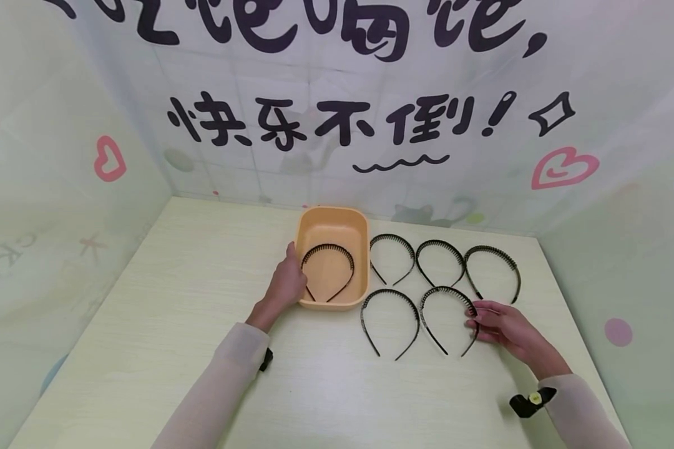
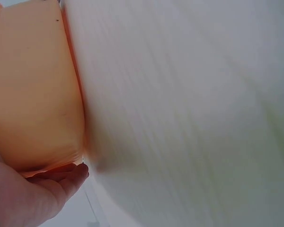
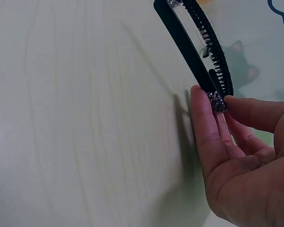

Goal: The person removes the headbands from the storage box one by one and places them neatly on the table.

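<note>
An orange plastic box (image 1: 361, 224) stands near the back of the table, with a black toothed headband (image 1: 328, 247) lying inside it. My left hand (image 1: 288, 282) grips the box's left wall, the thumb up at the rim; the left wrist view shows the fingers (image 2: 72, 179) against the box's outside. With thumb and fingers my right hand (image 1: 502, 327) pinches another headband (image 1: 449, 290) on its right side. Seen from the right wrist, this headband (image 3: 187, 45) is raised off the table, and a glittery part of it sits between thumb and fingers.
Right of the box, three more headbands (image 1: 392, 236) (image 1: 439, 242) (image 1: 491, 248) form a back row, and one headband (image 1: 390, 291) lies in front of them. Printed curtains (image 1: 292, 168) close off the back and both sides of the pale table (image 1: 326, 386).
</note>
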`<move>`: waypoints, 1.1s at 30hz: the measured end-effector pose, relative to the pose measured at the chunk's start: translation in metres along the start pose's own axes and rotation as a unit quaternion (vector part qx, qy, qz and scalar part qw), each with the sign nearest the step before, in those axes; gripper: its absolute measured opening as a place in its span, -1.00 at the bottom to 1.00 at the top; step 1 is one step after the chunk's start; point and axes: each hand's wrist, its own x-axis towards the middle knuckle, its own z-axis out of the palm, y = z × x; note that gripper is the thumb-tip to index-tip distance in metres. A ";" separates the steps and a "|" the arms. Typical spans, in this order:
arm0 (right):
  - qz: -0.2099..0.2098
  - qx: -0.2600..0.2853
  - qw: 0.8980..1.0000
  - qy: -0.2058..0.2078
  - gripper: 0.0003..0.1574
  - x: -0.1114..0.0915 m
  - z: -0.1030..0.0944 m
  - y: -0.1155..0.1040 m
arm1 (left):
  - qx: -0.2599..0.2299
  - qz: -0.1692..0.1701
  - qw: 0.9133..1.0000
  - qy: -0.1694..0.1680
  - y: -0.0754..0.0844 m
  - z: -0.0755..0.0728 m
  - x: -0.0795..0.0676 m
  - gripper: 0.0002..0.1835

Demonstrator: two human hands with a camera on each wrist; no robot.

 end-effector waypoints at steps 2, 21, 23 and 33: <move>0.000 0.003 1.000 -0.001 -0.25 -0.002 -0.003 0.001 | 0.000 0.000 1.000 0.001 0.000 0.000 0.000 -0.28; 0.007 0.006 1.000 -0.022 -0.72 -0.011 -0.007 -0.002 | 0.004 0.004 1.000 0.003 0.000 0.001 0.001 -0.30; 0.006 -0.022 0.999 -0.023 -0.71 -0.011 -0.007 -0.003 | 0.006 0.004 1.000 0.002 0.000 0.001 0.001 -0.29; 0.014 -0.153 0.988 -0.004 -0.41 -0.008 -0.005 -0.013 | 0.002 0.002 1.000 -0.003 0.001 -0.001 0.002 -0.27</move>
